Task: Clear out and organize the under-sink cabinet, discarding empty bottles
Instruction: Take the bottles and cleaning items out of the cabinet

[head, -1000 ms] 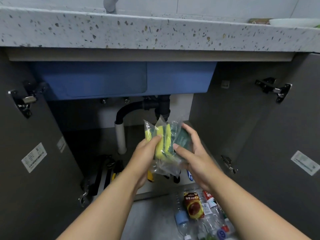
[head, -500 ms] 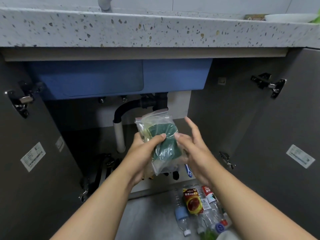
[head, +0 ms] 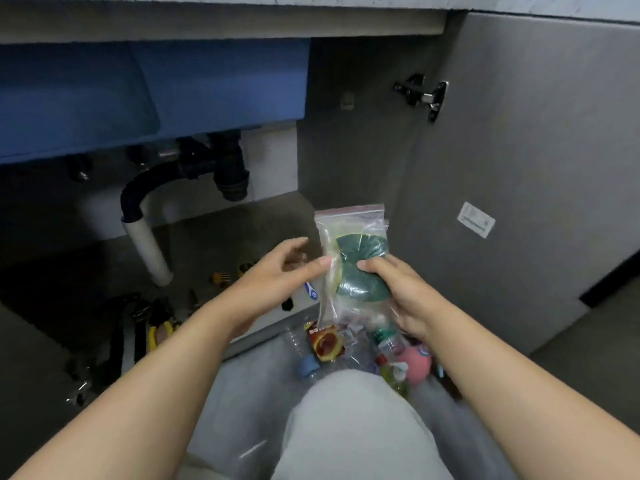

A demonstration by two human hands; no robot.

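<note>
Head view, looking down into the open under-sink cabinet (head: 225,233). The right hand (head: 394,292) has fingers and thumb clamped round a clear zip bag (head: 356,244) of green sponges, held upright above a heap of plastic bottles (head: 332,348) on the floor in front of the cabinet. The left hand (head: 277,268) is loosely spread, thumb tip just touching the bag's edge (not gripping). Held one-handed, the slick plastic could slide free, drop among the discards and be binned by mistake.

Head view, close, angled down into open cabinet (head: 353,161).
</note>
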